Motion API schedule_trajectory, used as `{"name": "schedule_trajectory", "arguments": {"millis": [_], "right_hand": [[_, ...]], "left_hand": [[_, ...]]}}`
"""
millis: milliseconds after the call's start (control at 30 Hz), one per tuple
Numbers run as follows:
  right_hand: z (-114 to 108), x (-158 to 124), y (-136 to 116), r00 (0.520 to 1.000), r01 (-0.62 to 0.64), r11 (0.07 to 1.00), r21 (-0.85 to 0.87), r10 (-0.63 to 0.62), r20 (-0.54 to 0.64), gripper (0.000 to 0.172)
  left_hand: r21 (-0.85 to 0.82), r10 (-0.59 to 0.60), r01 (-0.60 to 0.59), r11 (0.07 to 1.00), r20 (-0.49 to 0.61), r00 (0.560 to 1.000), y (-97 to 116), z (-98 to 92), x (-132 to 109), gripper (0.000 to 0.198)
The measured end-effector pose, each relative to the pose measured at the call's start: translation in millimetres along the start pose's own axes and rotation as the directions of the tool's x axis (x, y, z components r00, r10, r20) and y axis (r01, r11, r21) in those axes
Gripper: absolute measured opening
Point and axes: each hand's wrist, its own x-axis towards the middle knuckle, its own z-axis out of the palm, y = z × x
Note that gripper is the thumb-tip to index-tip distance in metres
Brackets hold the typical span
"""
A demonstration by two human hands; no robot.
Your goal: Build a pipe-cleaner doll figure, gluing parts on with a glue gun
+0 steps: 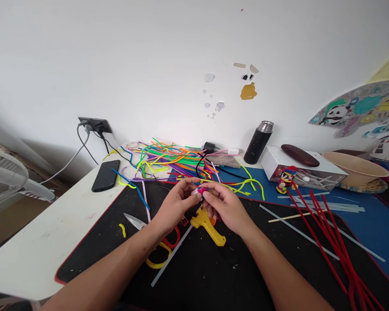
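Observation:
Both my left hand (180,196) and my right hand (224,201) pinch a small figure of pink, white and blue fuzzy pipe cleaner (200,190) between thumbs and fingers; much of it is hidden by the fingertips. Just below lies a yellow hot glue gun (209,227) on the black mat (194,280), its front end under my hands. Scissors (155,262) with yellow and red handles rest beside my left forearm, partly covered by it. A clear glue stick (171,255) slants between the scissors and the glue gun.
Behind my hands is a pile of colourful pipe cleaners (175,160). A phone (106,176) lies left; a black thermos (258,142) stands at the wall. To the right are a white box (272,157), a small figure (285,179), red pipe cleaners (340,246) and a fan (6,172) far left.

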Motion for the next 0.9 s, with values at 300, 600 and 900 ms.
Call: {"name": "schedule_trajectory", "arguments": {"millis": [300, 600, 900], "right_hand": [[1.1, -0.4, -2.6, 1.0, -0.007, 1.0, -0.02, 0.007, 0.0, 0.04], [1.8, -1.6, -3.0, 1.0, -0.012, 0.999, -0.037, 0.012, -0.005, 0.036], [1.1, -1.0, -2.4, 1.0, -0.006, 1.0, -0.001, 0.006, -0.001, 0.042]], "left_hand": [[0.023, 0.005, -0.005, 1.0, 0.012, 1.0, -2.0, -1.0, 0.3, 0.05], [0.038, 0.001, -0.001, 0.999, -0.006, 1.0, -0.1, -0.4, -0.3, 0.049], [0.016, 0.004, -0.004, 1.0, -0.005, 1.0, -3.8, -2.6, 0.9, 0.047]]}}
